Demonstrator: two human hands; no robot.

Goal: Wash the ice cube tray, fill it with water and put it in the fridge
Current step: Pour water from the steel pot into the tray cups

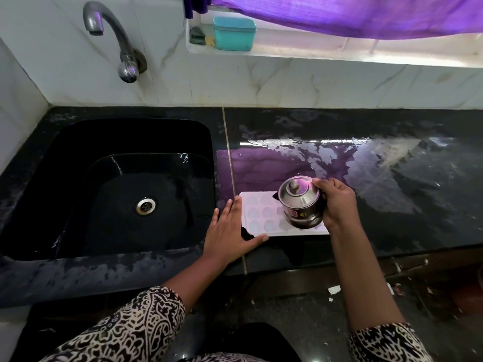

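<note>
Right hand (337, 202): fingers (319, 182) curled round a small steel lidded pot (300, 205), gripping it from its right side. The pot is tilted, its lid leaning toward the sink side, over the right half of the ice cube tray (258, 212). Whether it touches the tray cannot be told.

Left hand (230, 228): fingers (236, 205) straight, palm down on the bench (392, 218). The fingers lie along the tray's left edge and the thumb along its front edge.

The tray is white, with rounded cells. It lies flat near the front edge of the bench, just right of the sink (130, 184).

The bench is black and glossy, with a film of water behind the tray. The sink is black, with a metal drain. A tap (115, 35) is fixed to the wall above it. On the window ledge behind the bench stands a teal box (234, 33), under a purple curtain (339, 14). Both sleeves are patterned black and white.
</note>
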